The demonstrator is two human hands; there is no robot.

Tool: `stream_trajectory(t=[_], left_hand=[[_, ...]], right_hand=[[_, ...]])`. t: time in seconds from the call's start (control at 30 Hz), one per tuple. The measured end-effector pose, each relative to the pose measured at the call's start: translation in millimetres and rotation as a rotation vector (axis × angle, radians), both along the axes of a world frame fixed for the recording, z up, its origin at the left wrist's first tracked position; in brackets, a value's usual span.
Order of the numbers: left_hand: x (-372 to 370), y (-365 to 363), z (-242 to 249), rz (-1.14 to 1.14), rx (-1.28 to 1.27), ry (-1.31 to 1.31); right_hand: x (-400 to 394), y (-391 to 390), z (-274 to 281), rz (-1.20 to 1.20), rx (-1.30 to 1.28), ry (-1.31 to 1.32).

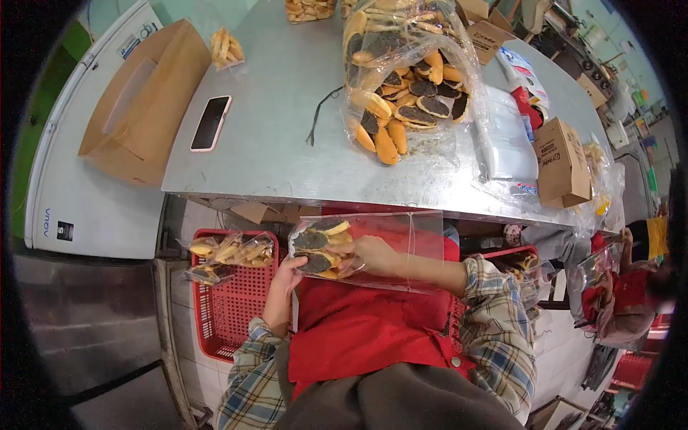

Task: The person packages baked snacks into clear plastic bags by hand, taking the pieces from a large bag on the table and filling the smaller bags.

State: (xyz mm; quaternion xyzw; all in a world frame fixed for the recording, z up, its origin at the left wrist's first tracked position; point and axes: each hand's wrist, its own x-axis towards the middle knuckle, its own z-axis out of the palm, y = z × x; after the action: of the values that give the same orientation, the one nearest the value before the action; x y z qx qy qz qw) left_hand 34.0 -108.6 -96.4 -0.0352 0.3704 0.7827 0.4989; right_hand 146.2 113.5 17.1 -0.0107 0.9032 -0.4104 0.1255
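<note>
In front of my red apron, a clear plastic bag (423, 244) lies stretched sideways, with several pastries (312, 240) with dark tops packed at its left end. My left hand (288, 274) grips that end from below, thumb against the plastic. Reaching in from the right, my right hand (374, 255) is inside the bag; its fingers are closed at the pastries, partly hidden by them and by the shiny film. Above on the metal table is a large open bag (459, 136) full of loose pastries (423, 93).
A red basket (203, 308) with filled bags (229, 251) stands at lower left. On the table (272, 115) are a phone (211, 123), a brown carton (154, 100), a stack of clear bags (510, 136) and a small box (562, 161). Another person (627, 308) is at far right.
</note>
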Motion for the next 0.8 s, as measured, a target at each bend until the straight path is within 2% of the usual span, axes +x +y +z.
stream_trajectory(t=[0.1,0.2,0.23,0.27,0.3,0.33,0.37,0.4,0.43,0.47,0.53,0.6,0.67,0.73,0.77,0.8], left_hand=[[1.1,-7.0,-8.9,0.097,0.035,0.048],[-11.7,-28.6,-10.4,0.228,0.102,0.046],[-18.2,-38.4,-12.8,0.298,0.133,-0.003],[-19.8,-46.4,-13.9,0.367,0.16,-0.053],[-18.8,-48.4,-4.9,0.362,0.119,0.017],[-19.5,-47.1,-8.1,0.399,0.179,-0.011],[-17.5,-46.7,-14.9,0.441,0.237,-0.039],[-13.9,-47.0,-17.6,0.487,0.295,-0.065],[-9.6,-45.0,-13.1,0.502,0.358,-0.089],[-6.5,-43.5,-11.5,0.498,0.379,-0.092],[-4.2,-41.1,-10.9,0.474,0.41,-0.08],[-7.1,-46.3,-11.5,0.441,0.426,-0.049],[-9.4,-54.7,-13.6,0.417,0.439,-0.015],[-13.0,-57.4,-12.0,0.388,0.438,0.024],[-15.7,-59.1,-9.3,0.38,0.428,0.041],[-18.1,-57.7,-0.6,0.365,0.422,0.059]], right_hand=[[-7.5,5.3,10.9,0.162,0.014,-0.023],[-31.6,56.1,34.4,0.384,-0.198,0.084],[-40.8,83.8,42.8,0.266,-0.102,0.126],[-53.8,111.0,38.7,-0.11,-0.129,0.061],[-72.4,145.9,36.1,-0.349,-0.187,0.167],[-89.4,179.5,30.7,-0.434,0.118,0.48],[-101.2,202.9,24.4,-0.546,0.42,0.594],[-105.9,212.4,25.5,-0.596,0.691,0.505],[-110.3,219.8,22.3,-0.575,0.747,0.348],[-114.0,230.0,10.1,-0.539,0.786,0.357],[-111.7,223.8,16.6,-0.537,0.78,0.356],[-102.2,216.4,28.7,-0.599,0.695,0.651],[-84.3,222.7,32.5,-0.717,0.444,0.909],[-58.8,240.7,26.2,-0.843,0.406,0.533],[-45.9,252.6,11.7,-0.819,0.379,0.5],[-37.1,249.8,11.5,-0.89,0.239,0.456]])
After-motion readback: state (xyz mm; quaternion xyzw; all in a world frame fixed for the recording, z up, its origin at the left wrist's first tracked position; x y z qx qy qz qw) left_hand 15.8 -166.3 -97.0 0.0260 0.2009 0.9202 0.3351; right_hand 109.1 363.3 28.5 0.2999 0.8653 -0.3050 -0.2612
